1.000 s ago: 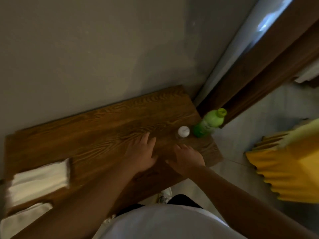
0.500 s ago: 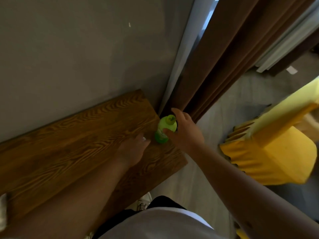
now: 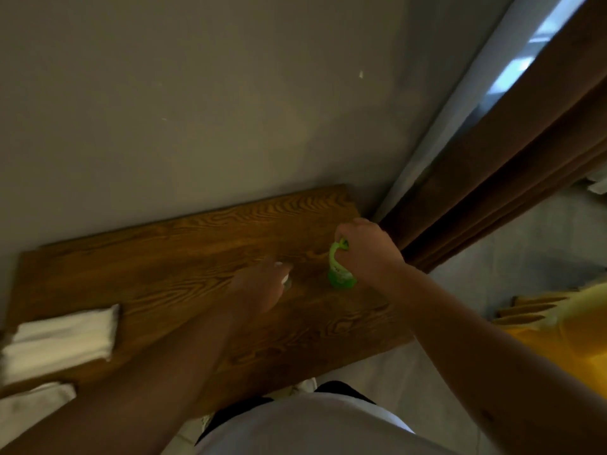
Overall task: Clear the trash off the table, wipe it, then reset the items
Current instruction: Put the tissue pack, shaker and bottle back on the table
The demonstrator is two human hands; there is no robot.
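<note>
The right hand (image 3: pixel 364 249) has its fingers wrapped round the top of a green bottle (image 3: pixel 340 274), which stands on the wooden table (image 3: pixel 184 257) near its right end. The left hand (image 3: pixel 259 287) is just left of the bottle, over a small pale thing; it is blurry, so I cannot tell if it holds it. A white cloth (image 3: pixel 62 336) lies at the table's left end. Brown curtains (image 3: pixel 492 178) hang at the far right.

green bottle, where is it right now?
Head view: the green bottle is at the wooden table's right end near the brown curtain, gripped by the right hand.
</note>
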